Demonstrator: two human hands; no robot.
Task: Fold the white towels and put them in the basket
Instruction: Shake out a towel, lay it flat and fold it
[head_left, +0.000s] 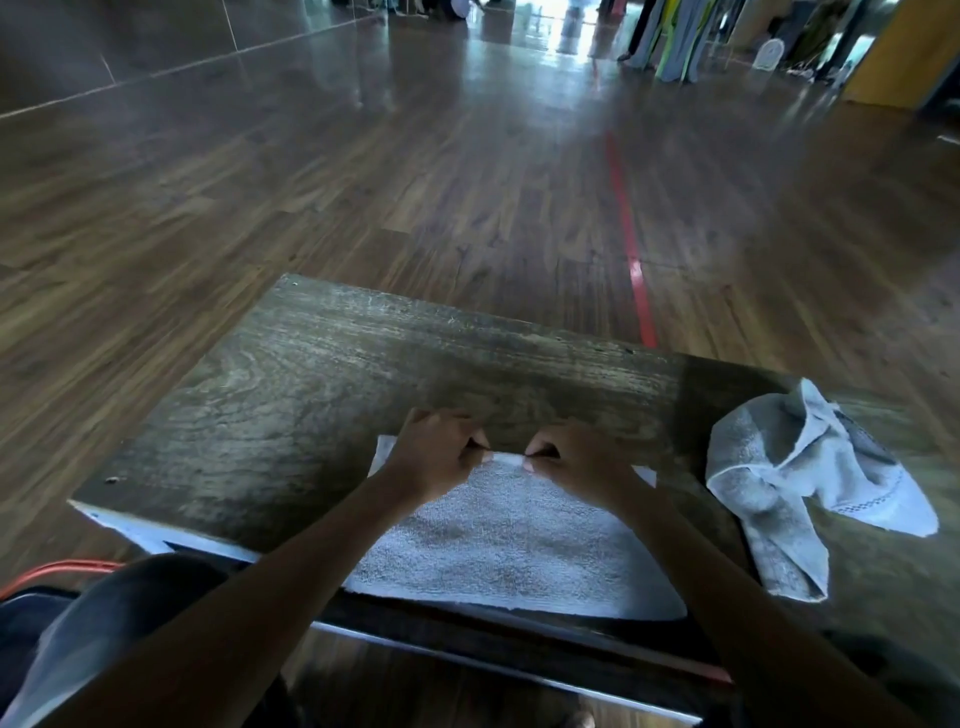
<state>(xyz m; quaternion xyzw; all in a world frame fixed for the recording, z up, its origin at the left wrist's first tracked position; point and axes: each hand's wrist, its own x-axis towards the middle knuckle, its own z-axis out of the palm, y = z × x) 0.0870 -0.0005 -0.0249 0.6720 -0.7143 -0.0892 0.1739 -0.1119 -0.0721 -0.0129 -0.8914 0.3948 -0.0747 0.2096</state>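
A worn, dark wooden worktop (311, 374) stands on a glossy plank floor (415, 182). A red strip (631, 249) runs along the boards, away beyond the two grips. At the far back of the room hang clothes (670, 36), too blurred to make out further. An orange cable (57, 569) curves over the floor, down to the left of the grips.

The person reaches forward over a white towel (509, 540) that lies flat on the worktop, spread from the grips back to the near edge. The left hand (436, 457) and right hand (576, 457) sit knuckles up, close side by side. Each grip pinches the towel's far hem with curled fingers. A second towel (800, 478) lies crumpled on the worktop, well off to the right of the right grip.
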